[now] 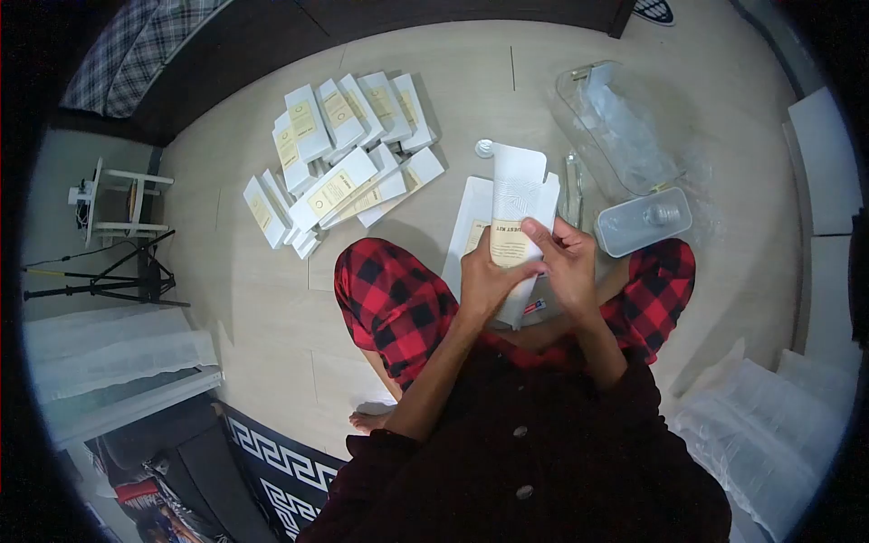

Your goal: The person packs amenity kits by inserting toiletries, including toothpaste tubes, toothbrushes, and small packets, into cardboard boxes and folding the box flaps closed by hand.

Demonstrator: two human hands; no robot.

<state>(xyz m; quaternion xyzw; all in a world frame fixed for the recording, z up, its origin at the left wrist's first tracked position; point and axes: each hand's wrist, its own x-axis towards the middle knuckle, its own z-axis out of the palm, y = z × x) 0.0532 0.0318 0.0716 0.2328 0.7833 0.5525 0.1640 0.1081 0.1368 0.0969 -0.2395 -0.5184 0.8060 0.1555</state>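
In front of my crossed legs I hold a white carton [519, 181] with a cream label that seems to read "GUEST KIT". Its top flap stands up. My left hand [493, 282] grips the lower left side, the thumb across the label. My right hand [566, 267] grips the right side, with its thumb on the label's edge. Whether anything is inside the carton cannot be seen. Another white carton [464, 217] lies behind it on the floor, partly covered. A small red, white and blue item [535, 306] shows below my right hand.
Several labelled white cartons [339, 185] are piled on the floor at left. At right are a clear container [602, 136] with plastic bags, a smaller translucent tub [625, 244] and a round clear item [485, 148]. A black tripod [136, 281] stands far left.
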